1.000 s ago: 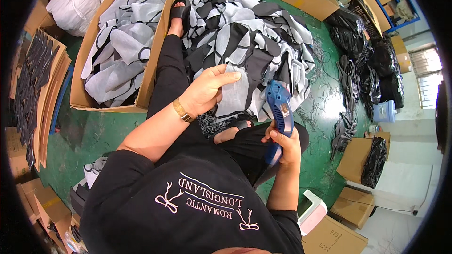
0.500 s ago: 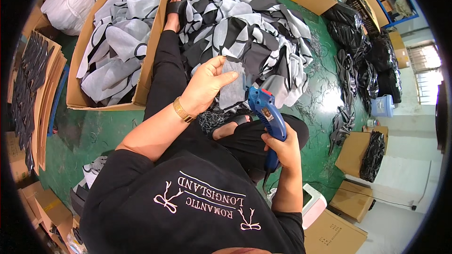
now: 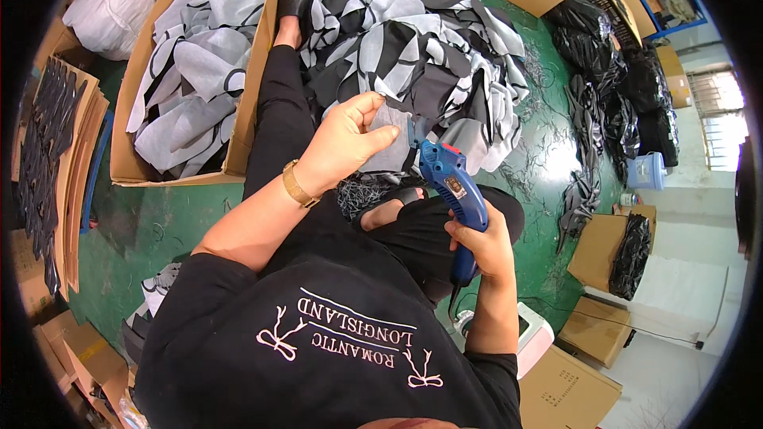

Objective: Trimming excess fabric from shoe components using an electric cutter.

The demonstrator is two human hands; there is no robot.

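My left hand point(image 3: 350, 139) pinches the upper edge of a grey fabric piece point(image 3: 388, 157), which hangs down from the fingers. Wrapped round the handle of blue electric scissors point(image 3: 455, 179), my right hand point(image 3: 485, 240) holds the tool slanting up and to the left. The cutting head of the scissors lies at the right edge of the grey fabric; whether the blade is moving cannot be seen. A cord leaves the lower end of the handle. Beyond my hands, a big heap of grey and black fabric pieces point(image 3: 421, 40) covers the floor.
At left stands an open cardboard box point(image 3: 256, 87) full of similar pieces. Thin trimmings point(image 3: 362, 195) lie below the fabric by my foot. Black plastic bags point(image 3: 588, 40), cardboard boxes point(image 3: 600, 334) and a pale blue bucket point(image 3: 645, 173) line the right side. A white stool point(image 3: 534, 339) is beside my right arm.
The scissors and my right hand have shifted slightly right and down. My left hand still holds the fabric, with its wrist a little further left.
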